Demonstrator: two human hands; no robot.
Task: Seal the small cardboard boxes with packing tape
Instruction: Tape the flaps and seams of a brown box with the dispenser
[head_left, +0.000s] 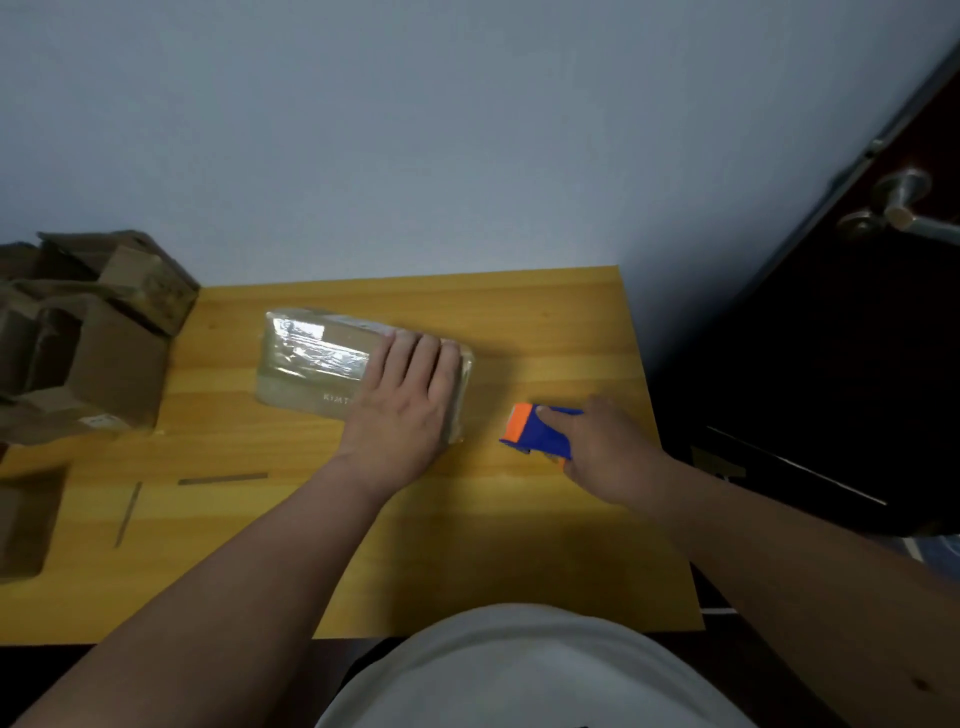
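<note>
Two hands are working on the worktop (519, 545). I am seeing the left hand (402, 410) lying flat, fingers (423, 358) straight, pressing on the taped cardboard box (311, 364) lying mid-worktop. The right hand (605, 449) is gripping the blue and orange tape dispenser (535, 431) just beside the box. More boxes (88, 332) are sitting at the left edge.

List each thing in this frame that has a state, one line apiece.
box: closed, lying flat on the table, glossy tape over its top
tape dispenser: on the table right of the box, gripped
left hand: flat, pressing on the box's right end
right hand: curled around the dispenser
cardboard boxes: piled at the table's left, flaps open
door: cannot tell
</note>
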